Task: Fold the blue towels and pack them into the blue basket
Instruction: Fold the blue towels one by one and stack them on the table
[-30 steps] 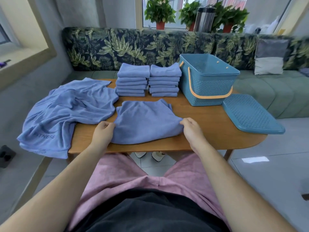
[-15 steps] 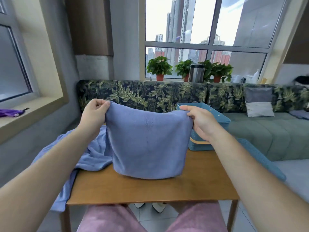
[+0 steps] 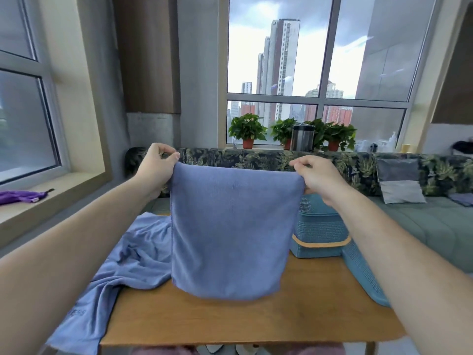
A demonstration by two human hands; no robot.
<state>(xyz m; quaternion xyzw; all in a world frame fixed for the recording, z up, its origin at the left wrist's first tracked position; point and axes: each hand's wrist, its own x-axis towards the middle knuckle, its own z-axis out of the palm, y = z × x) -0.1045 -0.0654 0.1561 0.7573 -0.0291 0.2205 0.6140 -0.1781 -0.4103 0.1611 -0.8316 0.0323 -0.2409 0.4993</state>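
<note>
I hold a blue towel (image 3: 230, 231) up in front of me above the wooden table (image 3: 243, 321). My left hand (image 3: 156, 167) pinches its top left corner and my right hand (image 3: 317, 178) pinches its top right corner. The towel hangs doubled, its lower fold just above the tabletop. The blue basket (image 3: 317, 226) with an orange handle stands behind the towel on the right, partly hidden by it and by my right hand. The stacks of folded towels are hidden behind the raised towel.
A large loose blue towel (image 3: 122, 262) drapes over the table's left edge. The basket's blue lid (image 3: 363, 272) lies at the table's right edge. A leaf-patterned sofa (image 3: 256, 160) runs behind, with potted plants (image 3: 247, 129) on the window sill.
The towel lay flat on the table with my hands at its near corners. Both hands lifted it by those corners, and it now hangs higher and more taut. The view tilted up.
</note>
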